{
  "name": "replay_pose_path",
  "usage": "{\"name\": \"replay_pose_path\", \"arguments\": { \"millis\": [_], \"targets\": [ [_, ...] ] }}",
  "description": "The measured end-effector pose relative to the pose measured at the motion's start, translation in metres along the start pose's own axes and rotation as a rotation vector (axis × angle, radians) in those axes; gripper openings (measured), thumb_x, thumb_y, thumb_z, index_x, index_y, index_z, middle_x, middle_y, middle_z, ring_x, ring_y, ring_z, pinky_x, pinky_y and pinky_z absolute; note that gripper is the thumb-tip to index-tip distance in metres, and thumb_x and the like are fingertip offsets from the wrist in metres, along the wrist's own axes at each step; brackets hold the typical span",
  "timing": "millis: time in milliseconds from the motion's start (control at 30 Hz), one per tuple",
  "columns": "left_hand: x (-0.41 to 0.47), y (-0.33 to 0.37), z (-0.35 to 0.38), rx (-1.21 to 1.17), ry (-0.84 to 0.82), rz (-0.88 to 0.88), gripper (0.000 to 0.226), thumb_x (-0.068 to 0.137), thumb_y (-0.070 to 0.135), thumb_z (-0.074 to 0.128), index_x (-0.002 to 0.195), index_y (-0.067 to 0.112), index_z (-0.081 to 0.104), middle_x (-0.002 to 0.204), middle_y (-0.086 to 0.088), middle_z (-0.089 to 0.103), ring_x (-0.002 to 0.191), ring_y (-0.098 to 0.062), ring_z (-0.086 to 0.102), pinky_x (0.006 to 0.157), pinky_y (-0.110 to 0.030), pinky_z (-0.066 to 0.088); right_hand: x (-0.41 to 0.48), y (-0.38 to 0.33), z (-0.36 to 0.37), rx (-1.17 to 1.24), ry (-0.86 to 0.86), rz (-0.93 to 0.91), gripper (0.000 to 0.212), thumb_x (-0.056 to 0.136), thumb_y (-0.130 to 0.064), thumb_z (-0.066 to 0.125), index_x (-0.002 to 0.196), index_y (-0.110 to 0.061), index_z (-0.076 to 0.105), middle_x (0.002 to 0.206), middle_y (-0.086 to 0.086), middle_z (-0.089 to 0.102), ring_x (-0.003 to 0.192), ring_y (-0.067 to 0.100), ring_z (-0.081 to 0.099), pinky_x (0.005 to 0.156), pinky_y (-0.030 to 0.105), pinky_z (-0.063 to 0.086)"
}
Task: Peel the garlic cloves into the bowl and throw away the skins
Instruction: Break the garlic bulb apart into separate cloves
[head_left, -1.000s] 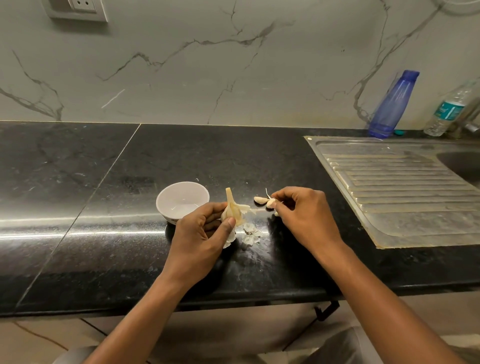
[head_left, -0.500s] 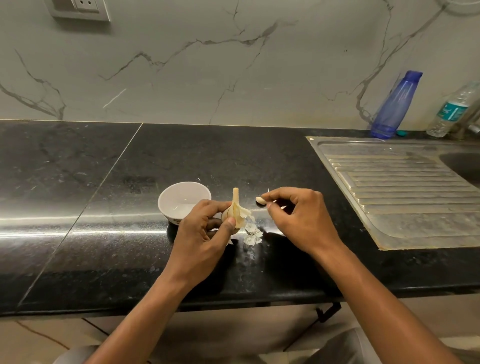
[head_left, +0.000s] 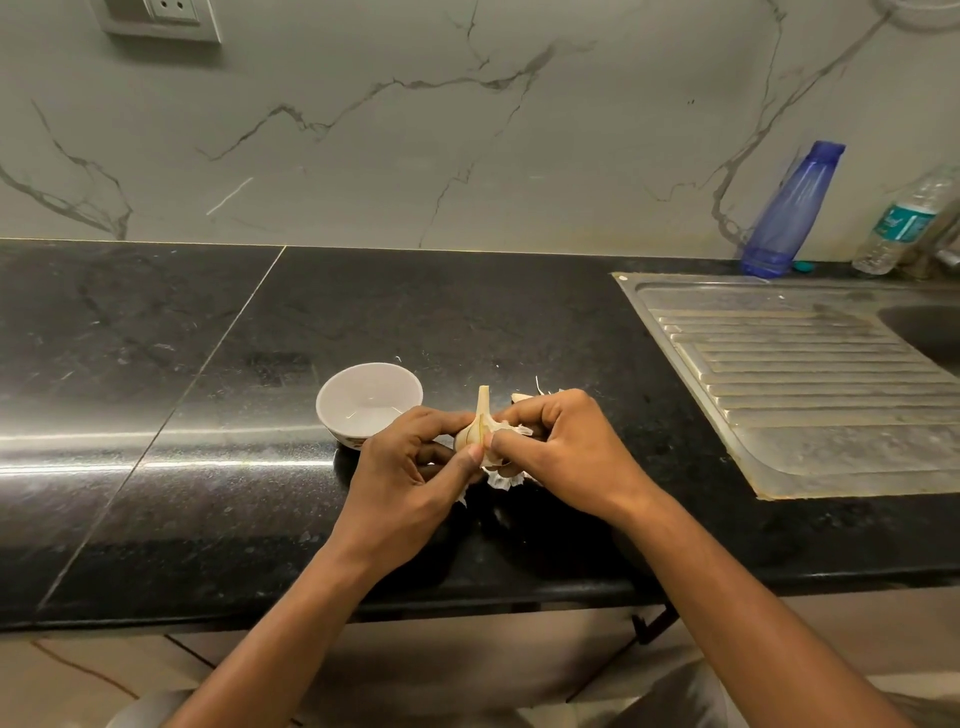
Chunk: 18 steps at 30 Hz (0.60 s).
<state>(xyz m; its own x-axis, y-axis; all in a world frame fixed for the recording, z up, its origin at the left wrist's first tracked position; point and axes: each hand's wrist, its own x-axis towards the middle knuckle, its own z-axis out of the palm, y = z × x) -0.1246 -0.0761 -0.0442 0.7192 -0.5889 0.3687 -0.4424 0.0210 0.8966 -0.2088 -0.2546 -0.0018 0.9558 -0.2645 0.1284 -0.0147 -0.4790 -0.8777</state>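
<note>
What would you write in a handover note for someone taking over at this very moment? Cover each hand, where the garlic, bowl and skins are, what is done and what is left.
Left hand grips the garlic bulb, stem up, just above the counter.
Right hand pinches the bulb's right side.
White bowl sits on the counter left of the hands; no cloves show in it.
A loose clove lies behind the right hand; skins lie under the hands.
Done: some skin and one clove are off the bulb.
Left: split off the cloves, peel them into the bowl, bin the skins.
</note>
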Motion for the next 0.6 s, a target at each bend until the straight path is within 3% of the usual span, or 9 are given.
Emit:
{"name": "replay_pose_path", "arguments": {
  "millis": [100,233,333,400,500,600],
  "targets": [
    [0.001,-0.001,-0.001,0.000,-0.032,0.010,0.029,0.094,0.017,0.076,0.123,0.017,0.075,0.115,0.004,0.073,0.095,-0.023,0.078,0.081,-0.040,0.066,0.001,0.001,0.000,-0.078,0.010,-0.022,0.006,0.085,-0.030,0.081,0.085,-0.025,0.084,0.074,0.001,0.077,0.071,0.027,0.075,0.069,0.052,0.063],
    [0.001,-0.001,-0.001,0.026,-0.029,0.025,0.030,0.093,0.013,0.077,0.122,0.017,0.076,0.114,0.004,0.074,0.094,-0.022,0.078,0.081,-0.037,0.066,0.001,-0.003,0.006,-0.224,0.047,-0.083,0.015,0.082,-0.028,0.080,0.070,-0.019,0.078,0.061,0.000,0.068,0.052,0.014,0.056,0.053,0.042,0.052],
    [0.001,-0.001,-0.001,0.038,-0.018,0.034,0.029,0.092,0.010,0.078,0.120,0.015,0.077,0.113,0.005,0.074,0.094,-0.019,0.078,0.081,-0.035,0.066,0.001,-0.004,0.010,-0.259,0.062,-0.106,0.020,0.084,-0.026,0.077,0.066,-0.016,0.076,0.057,-0.001,0.064,0.049,0.005,0.049,0.049,0.031,0.044],
    [0.000,-0.001,-0.001,0.030,-0.023,0.029,0.028,0.092,0.010,0.077,0.120,0.014,0.077,0.114,0.004,0.074,0.094,-0.020,0.078,0.081,-0.036,0.066,0.001,0.000,0.011,-0.247,0.073,-0.105,0.021,0.084,-0.026,0.078,0.065,-0.017,0.076,0.056,-0.001,0.064,0.049,0.007,0.049,0.050,0.029,0.044],
    [-0.001,0.000,0.000,0.019,-0.038,0.027,0.028,0.094,0.012,0.076,0.122,0.015,0.076,0.115,0.004,0.074,0.095,-0.022,0.078,0.082,-0.036,0.066,0.002,0.005,0.009,-0.205,0.095,-0.075,0.015,0.082,-0.030,0.079,0.071,-0.020,0.080,0.060,0.000,0.068,0.055,0.016,0.059,0.067,0.029,0.049],
    [0.000,0.001,0.001,0.023,-0.018,0.013,0.027,0.095,0.012,0.076,0.121,0.014,0.076,0.114,0.004,0.075,0.094,-0.019,0.078,0.080,-0.035,0.066,0.002,0.006,0.005,-0.051,0.070,0.001,0.006,0.084,-0.021,0.078,0.084,-0.020,0.085,0.070,0.003,0.075,0.067,0.022,0.074,0.071,0.046,0.065]
  ]
}}
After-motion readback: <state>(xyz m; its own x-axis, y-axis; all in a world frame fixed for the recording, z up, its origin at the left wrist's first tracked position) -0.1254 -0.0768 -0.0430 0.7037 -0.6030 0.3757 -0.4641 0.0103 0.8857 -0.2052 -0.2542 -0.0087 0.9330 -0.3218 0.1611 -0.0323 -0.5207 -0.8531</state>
